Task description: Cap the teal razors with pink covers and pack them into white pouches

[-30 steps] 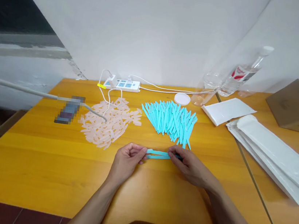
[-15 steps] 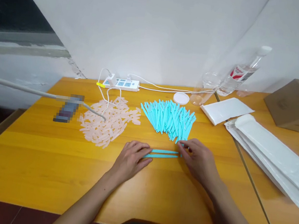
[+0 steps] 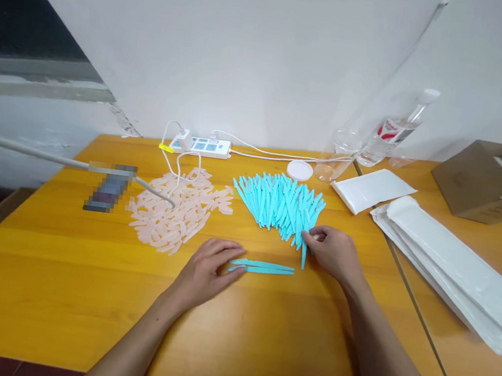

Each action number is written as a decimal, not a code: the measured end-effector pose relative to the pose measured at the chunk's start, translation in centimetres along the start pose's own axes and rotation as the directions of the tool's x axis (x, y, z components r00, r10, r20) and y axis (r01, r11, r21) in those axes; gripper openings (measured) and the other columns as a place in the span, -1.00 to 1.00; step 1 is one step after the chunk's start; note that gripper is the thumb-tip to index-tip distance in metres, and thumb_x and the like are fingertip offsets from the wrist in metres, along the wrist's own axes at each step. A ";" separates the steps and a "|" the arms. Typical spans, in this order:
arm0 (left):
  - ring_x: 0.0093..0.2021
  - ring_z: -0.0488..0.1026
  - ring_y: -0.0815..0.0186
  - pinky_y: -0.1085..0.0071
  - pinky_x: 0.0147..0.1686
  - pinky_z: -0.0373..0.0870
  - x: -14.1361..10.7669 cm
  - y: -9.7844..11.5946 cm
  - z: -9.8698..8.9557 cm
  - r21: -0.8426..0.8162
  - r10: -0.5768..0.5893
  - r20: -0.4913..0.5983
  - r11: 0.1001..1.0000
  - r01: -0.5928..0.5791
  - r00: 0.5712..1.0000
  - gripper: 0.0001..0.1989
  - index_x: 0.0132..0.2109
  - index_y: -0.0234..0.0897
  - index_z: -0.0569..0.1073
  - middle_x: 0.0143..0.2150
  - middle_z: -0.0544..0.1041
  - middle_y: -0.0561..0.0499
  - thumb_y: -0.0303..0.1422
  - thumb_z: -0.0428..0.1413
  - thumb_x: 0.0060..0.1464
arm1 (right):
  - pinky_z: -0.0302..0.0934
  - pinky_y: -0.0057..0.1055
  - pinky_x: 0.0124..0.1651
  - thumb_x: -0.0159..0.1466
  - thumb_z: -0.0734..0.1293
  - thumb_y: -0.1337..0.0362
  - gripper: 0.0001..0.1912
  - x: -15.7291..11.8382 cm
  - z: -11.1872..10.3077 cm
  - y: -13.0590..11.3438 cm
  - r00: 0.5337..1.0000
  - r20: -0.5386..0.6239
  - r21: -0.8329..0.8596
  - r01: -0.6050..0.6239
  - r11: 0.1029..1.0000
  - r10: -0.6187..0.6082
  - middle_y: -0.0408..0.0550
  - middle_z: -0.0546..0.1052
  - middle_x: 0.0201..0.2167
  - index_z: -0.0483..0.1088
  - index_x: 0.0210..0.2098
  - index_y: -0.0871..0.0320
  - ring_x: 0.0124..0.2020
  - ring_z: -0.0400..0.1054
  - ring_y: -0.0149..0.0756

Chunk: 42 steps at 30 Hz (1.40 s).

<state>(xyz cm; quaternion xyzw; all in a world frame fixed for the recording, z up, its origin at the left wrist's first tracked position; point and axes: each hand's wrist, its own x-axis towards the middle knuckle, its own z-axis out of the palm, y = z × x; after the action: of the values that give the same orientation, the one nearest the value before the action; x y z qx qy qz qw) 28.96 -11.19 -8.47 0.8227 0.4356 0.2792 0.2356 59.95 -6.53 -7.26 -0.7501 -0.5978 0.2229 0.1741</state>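
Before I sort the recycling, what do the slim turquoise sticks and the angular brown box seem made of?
The slim turquoise sticks: probably moulded plastic, satin-looking finish, judging by uniform colour and repeated shape. The angular brown box: likely cardboard, matte, with flat panels and creased edges.

Tabletop (image 3: 80, 289): wood-grained, smooth, glossy sheen. Turquoise pieces (image 3: 272, 203): smooth, plastic-looking, near matt. Pale pink pieces (image 3: 168, 220), 8 o'clock: plastic-looking, dull. Bottle (image 3: 388, 133), 2 o'clock: clear glossy plastic. Carton (image 3: 469, 180), 3 o'clock: matt brown cardboard. Long white packet (image 3: 454, 264): shiny, film-like. Wall (image 3: 268, 61), 12 o'clock: matt, mostly smooth.
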 end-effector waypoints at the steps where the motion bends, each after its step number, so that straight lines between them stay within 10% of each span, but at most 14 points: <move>1: 0.08 0.48 0.14 0.19 0.11 0.37 0.1 -0.4 -0.4 0.005 -0.029 -0.030 1.000 0.029 0.999 -0.65 0.16 -0.08 0.53 0.08 0.57 -0.12 -0.28 0.19 0.24 | 0.17 -0.33 -0.31 0.22 0.33 0.00 -0.66 0.0 0.0 0.3 1.000 0.019 0.045 -0.012 0.999 0.011 -0.03 0.61 -0.43 0.56 -0.36 0.13 -0.38 0.46 -0.19; 6: 0.04 0.46 0.13 0.18 0.10 0.36 2.3 -3.4 -2.8 0.228 -0.052 -0.146 0.970 0.085 0.988 -0.74 0.07 -0.16 0.57 0.01 0.56 -0.12 -0.32 0.09 0.30 | 0.16 -0.35 -0.37 0.19 0.35 -0.03 -0.64 -0.2 -0.4 1.0 0.997 0.045 0.203 -0.076 0.976 0.068 -0.05 0.58 -0.47 0.54 -0.38 0.15 -0.44 0.41 -0.25; 11: -0.03 0.42 0.10 0.16 0.02 0.37 5.7 -5.3 -3.4 0.480 0.005 -0.025 0.877 0.008 1.000 -0.71 0.05 -0.18 0.58 -0.01 0.54 -0.15 -0.37 0.01 0.33 | 0.23 -0.36 -0.30 0.19 0.38 -0.13 -0.56 -1.9 -2.0 -0.3 0.990 0.125 0.528 -0.015 0.849 -0.060 -0.02 0.57 -0.40 0.48 -0.30 0.17 -0.38 0.41 -0.26; 17: -0.17 0.46 0.14 0.26 -0.12 0.37 6.3 -4.3 -3.3 0.525 -0.069 0.092 0.851 0.011 0.993 -0.74 -0.16 -0.24 0.59 -0.20 0.55 -0.14 -0.33 0.00 0.34 | 0.05 -0.49 -0.51 0.26 0.34 -0.15 -0.53 -3.7 -1.8 -2.1 0.856 0.443 0.652 -0.102 0.752 -0.267 -0.21 0.36 -0.54 0.48 -0.18 0.16 -0.55 0.21 -0.44; 24: -0.32 0.46 0.24 0.39 -0.27 0.33 4.8 -2.5 -3.9 0.064 -0.197 0.089 0.979 0.191 0.976 -0.79 -0.17 -0.19 0.59 -0.30 0.55 -0.05 -0.29 0.06 0.28 | -0.07 -0.47 -0.47 0.36 0.24 -0.02 -0.58 -3.1 0.7 -3.7 0.817 0.407 0.517 0.163 0.840 -0.409 -0.21 0.29 -0.54 0.53 -0.36 0.15 -0.49 0.07 -0.43; 29: -0.43 0.41 0.34 0.46 -0.37 0.34 2.3 -0.6 -2.6 -0.462 -0.463 0.155 0.747 0.478 0.873 -0.61 0.06 -0.26 0.53 -0.38 0.50 0.05 -0.12 0.13 0.23 | 0.07 -0.46 -0.36 0.35 0.25 0.03 -0.62 -3.5 1.3 -4.3 0.816 0.368 0.509 0.223 0.831 -0.445 -0.18 0.44 -0.45 0.57 -0.31 0.15 -0.40 0.22 -0.37; 36: -0.38 0.45 0.30 0.42 -0.30 0.38 0.8 2.2 0.4 -0.529 -0.592 -0.032 0.694 0.489 0.805 -0.57 0.12 -0.26 0.55 -0.39 0.52 0.02 -0.12 0.09 0.26 | 0.03 -0.45 -0.45 0.31 0.29 -0.08 -0.56 -4.7 2.3 -6.5 0.884 0.336 0.667 0.022 0.745 -0.326 -0.19 0.33 -0.57 0.53 -0.41 0.16 -0.51 0.14 -0.41; 42: -0.34 0.45 0.29 0.39 -0.30 0.43 1.8 4.1 1.7 -0.432 -0.505 -0.193 0.814 0.389 0.841 -0.66 0.08 -0.23 0.56 -0.26 0.57 -0.06 -0.20 0.04 0.32 | -0.03 -0.46 -0.51 0.28 0.32 -0.07 -0.57 -5.6 3.8 -9.6 0.911 0.306 0.799 -0.088 0.594 -0.277 -0.21 0.28 -0.61 0.60 -0.21 0.15 -0.56 0.09 -0.42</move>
<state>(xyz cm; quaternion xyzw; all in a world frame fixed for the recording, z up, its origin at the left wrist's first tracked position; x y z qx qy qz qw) 33.29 -12.00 -6.64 0.5827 0.5872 0.4142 0.3797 48.99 -9.89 -4.70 -0.4961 -0.4962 0.6048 0.3768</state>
